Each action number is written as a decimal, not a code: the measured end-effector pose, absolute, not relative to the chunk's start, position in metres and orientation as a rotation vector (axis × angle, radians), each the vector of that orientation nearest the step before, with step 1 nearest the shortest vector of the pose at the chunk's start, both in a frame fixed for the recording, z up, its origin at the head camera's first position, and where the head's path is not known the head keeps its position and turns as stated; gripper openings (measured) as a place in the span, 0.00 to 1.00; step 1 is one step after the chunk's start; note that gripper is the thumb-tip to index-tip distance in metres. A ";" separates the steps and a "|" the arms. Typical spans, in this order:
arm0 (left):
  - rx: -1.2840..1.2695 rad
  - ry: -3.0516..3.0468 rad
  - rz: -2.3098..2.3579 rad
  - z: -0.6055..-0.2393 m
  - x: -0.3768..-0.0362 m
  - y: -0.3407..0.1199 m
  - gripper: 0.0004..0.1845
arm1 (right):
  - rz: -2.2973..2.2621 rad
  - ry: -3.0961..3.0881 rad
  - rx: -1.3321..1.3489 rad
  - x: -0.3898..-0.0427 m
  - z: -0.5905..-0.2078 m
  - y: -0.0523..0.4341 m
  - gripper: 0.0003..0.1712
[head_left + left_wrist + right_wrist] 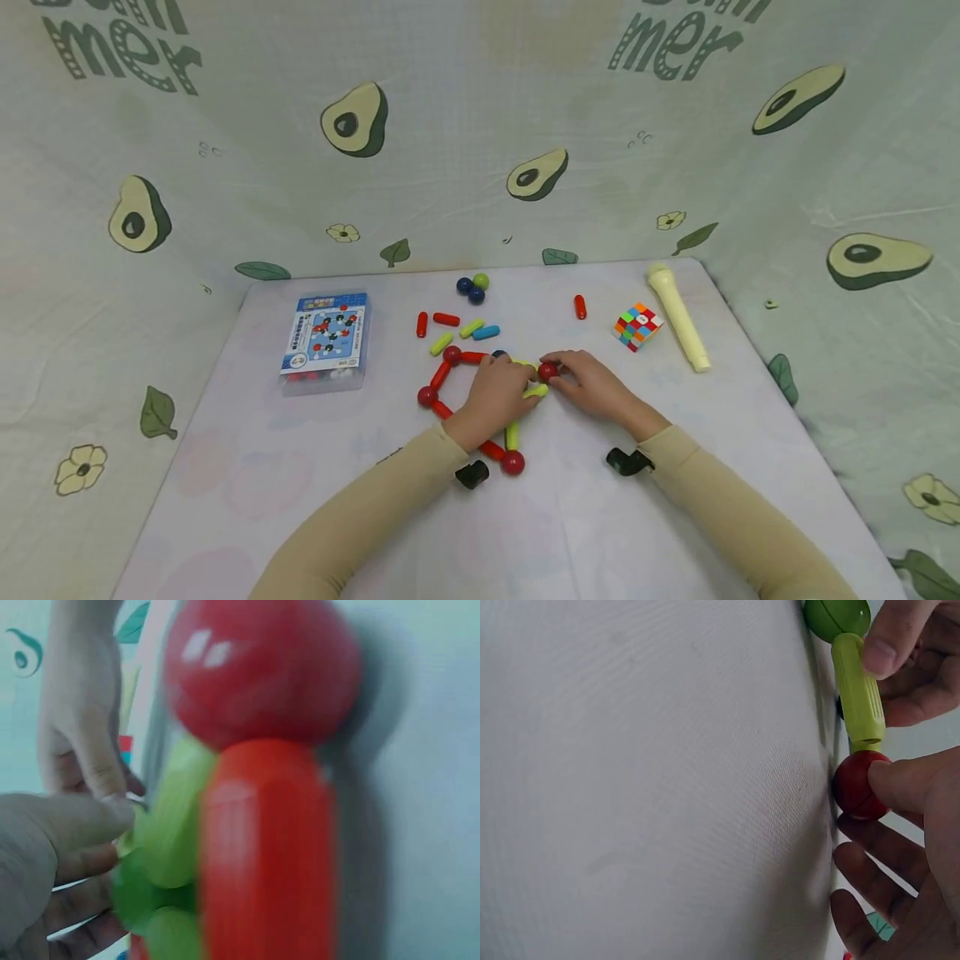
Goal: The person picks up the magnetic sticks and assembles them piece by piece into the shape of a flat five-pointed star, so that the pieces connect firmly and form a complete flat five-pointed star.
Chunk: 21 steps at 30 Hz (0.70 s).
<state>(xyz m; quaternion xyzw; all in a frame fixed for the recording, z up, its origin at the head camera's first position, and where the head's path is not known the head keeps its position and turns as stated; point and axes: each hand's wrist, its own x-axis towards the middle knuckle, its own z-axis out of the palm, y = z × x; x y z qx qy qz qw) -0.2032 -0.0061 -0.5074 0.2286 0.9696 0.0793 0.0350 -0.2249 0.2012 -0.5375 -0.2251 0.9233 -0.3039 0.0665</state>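
Observation:
On the table lies a joined frame of red rods [441, 375], yellow-green rods and balls. My left hand [495, 398] reaches over its middle and pinches a yellow-green rod [857, 690]. One end of that rod is by a green ball [838, 616]. At the other end, my right hand [592, 387] pinches a red ball [860, 785] between thumb and fingers. Whether rod and ball are fully joined cannot be told. Other red balls [513, 462] form corners of the frame. The left hand hides part of the frame, including most of a dark blue ball [500, 355].
Loose rods [446, 319] and a cluster of blue and green balls [476, 296] lie behind the frame. A clear box with a printed label [324, 333] is at left. A puzzle cube [637, 326], a pale yellow stick [678, 317] and a lone red rod [580, 307] lie at right.

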 end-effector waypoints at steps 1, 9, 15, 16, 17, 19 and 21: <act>0.700 2.985 0.228 -0.510 -0.202 -0.005 0.19 | -0.917 2.781 -0.679 -0.225 -0.537 0.201 0.23; 0.693 3.083 0.213 -0.519 -0.197 -0.006 0.18 | -0.909 2.778 -0.673 -0.222 -0.536 0.201 0.22; 0.689 3.084 0.217 -0.518 -0.197 -0.008 0.19 | -0.900 2.772 -0.673 -0.220 -0.535 0.202 0.23; 0.692 3.081 0.220 -0.519 -0.197 -0.008 0.19 | -0.905 2.772 -0.676 -0.220 -0.535 0.202 0.23; 0.696 3.079 0.223 -0.519 -0.197 -0.009 0.19 | -0.907 2.772 -0.678 -0.219 -0.535 0.202 0.23; 0.701 3.074 0.235 -0.520 -0.196 -0.010 0.20 | -0.914 2.775 -0.681 -0.218 -0.535 0.202 0.22; 0.702 3.072 0.233 -0.520 -0.192 -0.011 0.22 | -0.924 2.773 -0.683 -0.217 -0.535 0.201 0.22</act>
